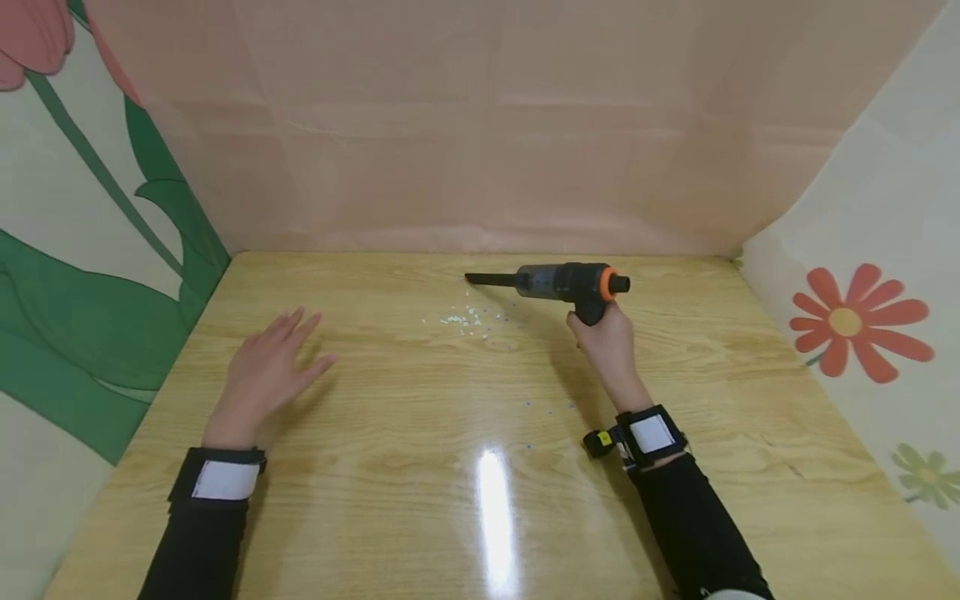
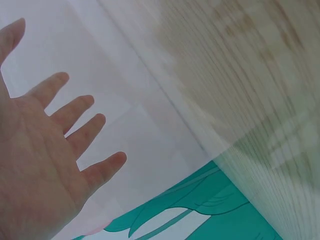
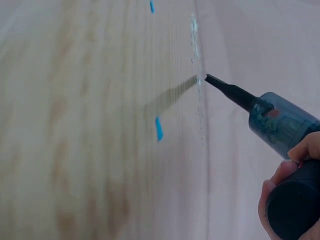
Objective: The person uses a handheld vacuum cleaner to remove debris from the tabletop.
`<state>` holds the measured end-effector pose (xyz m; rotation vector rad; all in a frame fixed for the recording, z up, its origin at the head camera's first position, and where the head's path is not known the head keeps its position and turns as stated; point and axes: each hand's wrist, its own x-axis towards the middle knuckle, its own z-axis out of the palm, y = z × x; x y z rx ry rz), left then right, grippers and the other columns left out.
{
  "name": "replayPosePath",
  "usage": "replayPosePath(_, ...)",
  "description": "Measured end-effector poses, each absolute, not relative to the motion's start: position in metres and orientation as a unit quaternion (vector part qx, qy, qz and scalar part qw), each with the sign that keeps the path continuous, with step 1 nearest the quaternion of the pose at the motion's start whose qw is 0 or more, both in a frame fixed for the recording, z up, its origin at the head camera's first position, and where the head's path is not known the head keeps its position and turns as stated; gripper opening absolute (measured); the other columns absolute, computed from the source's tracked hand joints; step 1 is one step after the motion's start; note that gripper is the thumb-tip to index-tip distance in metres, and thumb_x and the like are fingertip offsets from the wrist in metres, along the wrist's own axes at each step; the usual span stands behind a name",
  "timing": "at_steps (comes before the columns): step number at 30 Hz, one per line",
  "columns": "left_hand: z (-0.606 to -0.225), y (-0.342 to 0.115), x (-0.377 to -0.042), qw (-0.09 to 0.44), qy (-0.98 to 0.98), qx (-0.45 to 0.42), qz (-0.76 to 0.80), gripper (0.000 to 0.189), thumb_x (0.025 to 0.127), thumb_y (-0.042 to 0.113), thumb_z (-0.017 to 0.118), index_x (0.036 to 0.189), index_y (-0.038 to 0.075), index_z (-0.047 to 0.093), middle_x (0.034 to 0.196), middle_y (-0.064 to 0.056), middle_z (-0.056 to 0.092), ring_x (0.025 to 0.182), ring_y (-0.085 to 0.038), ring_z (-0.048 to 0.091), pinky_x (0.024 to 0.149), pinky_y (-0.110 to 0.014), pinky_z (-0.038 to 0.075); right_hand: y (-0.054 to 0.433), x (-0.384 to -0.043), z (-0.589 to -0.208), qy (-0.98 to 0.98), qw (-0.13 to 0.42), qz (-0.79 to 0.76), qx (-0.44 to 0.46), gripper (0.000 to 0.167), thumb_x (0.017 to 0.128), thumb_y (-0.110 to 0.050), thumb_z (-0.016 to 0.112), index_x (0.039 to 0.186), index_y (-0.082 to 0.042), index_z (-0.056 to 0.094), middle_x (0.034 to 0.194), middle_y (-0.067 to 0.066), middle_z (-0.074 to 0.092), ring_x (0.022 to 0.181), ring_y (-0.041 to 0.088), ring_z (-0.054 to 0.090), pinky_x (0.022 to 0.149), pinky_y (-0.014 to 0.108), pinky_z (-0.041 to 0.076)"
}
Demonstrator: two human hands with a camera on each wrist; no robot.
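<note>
Over the table (image 1: pixel 390 433), left fingers (image 2: pixel 87 134) spread wide, empty; right fingers (image 3: pixel 285 171) curl round the handheld vacuum (image 1: pixel 555 282).

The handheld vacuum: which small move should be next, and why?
Probably the right hand should bring the nozzle closer to the white bits: they lie scattered on the table, while the nozzle seems raised, apart from its shadow.

A black, orange-ringed handheld vacuum (image 1: pixel 576 282) was held with its nozzle (image 1: pixel 491 279) pointed left; white and blue scraps (image 1: pixel 463 321) were scattered near the tip.
</note>
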<state>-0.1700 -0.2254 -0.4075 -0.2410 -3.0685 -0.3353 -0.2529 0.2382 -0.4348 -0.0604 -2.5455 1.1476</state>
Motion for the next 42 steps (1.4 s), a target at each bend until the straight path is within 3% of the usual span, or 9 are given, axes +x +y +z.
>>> replayPosePath(8,-0.411,-0.230,-0.166,0.025,-0.992,-0.060,-0.106,0.077,0.096,0.053,0.057,0.154,0.007,0.035,0.156,-0.025,0.029,0.142,-0.045,0.026,0.110,-0.068,0.021,0.233,-0.250,-0.435,-0.900,0.155,0.408,-0.017,0.040,0.087,-0.012,0.066,0.123,0.001,0.056,0.067,0.013,0.064,0.049,0.019,0.058,0.051,0.035,0.048)
replayPosePath(16,-0.413,-0.235,-0.165,0.024,-0.992,-0.060,-0.112,0.077,0.097,0.054,0.056,0.153,0.005,0.035,0.156,-0.027,0.029,0.143,-0.046,0.025,0.109,-0.069,0.021,0.227,-0.247,-0.431,-0.905,0.159,0.394,-0.011,0.033,0.087,-0.015,0.067,0.113,0.003,0.057,0.065,0.012,0.064,0.049,0.020,0.058,0.053,0.035,0.046)
replayPosePath(24,-0.412,-0.234,-0.164,0.021,-0.991,-0.062,-0.118,0.077,0.097,0.054,0.055,0.153,0.005,0.035,0.157,-0.026,0.028,0.143,-0.046,0.024,0.110,-0.069,0.020,0.229,-0.244,-0.429,-0.906,0.158,0.393,-0.004,0.047,0.087,-0.010,0.066,0.131,0.001,0.053,0.068,0.015,0.065,0.050,0.022,0.059,0.048,0.034,0.047)
replayPosePath(42,-0.408,-0.230,-0.150,0.022,-0.992,-0.056,-0.112,0.076,0.096,0.051,0.058,0.152,0.004,0.036,0.155,-0.027,0.030,0.141,-0.048,0.027,0.109,-0.070,0.021,0.226,-0.215,-0.424,-0.911,0.127,0.392,0.031,0.038,0.088,-0.010,0.067,0.121,0.005,0.056,0.065,0.011,0.063,0.050,0.020,0.057,0.050,0.034,0.046)
